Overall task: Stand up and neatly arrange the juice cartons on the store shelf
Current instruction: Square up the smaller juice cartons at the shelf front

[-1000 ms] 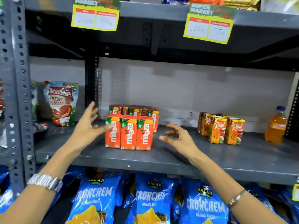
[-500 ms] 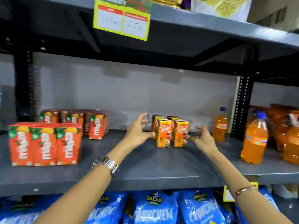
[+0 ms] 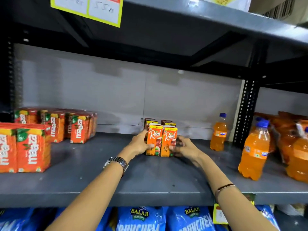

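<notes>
A small block of orange Real juice cartons [image 3: 161, 139] stands upright mid-shelf on the grey metal shelf [image 3: 116, 184], two in front and two behind. My left hand [image 3: 139, 145] presses against the left side of the block, thumb across the front carton. My right hand [image 3: 182, 148] clasps the right side, fingers on the front right carton. To the left, red-orange Maaza cartons [image 3: 26, 147] stand in a front group, with a second Maaza group [image 3: 66, 125] farther back.
An orange soda bottle [image 3: 218, 133] stands right of the Real cartons near a black upright post [image 3: 245, 112]. More orange bottles [image 3: 255, 150] crowd the far right. Blue chip bags [image 3: 141, 219] fill the shelf below. A yellow price tag [image 3: 93, 9] hangs from the shelf above.
The view swung right from the Maaza cartons to the Real cartons. Both hands moved from open in the air to closing on the two sides of the Real block.
</notes>
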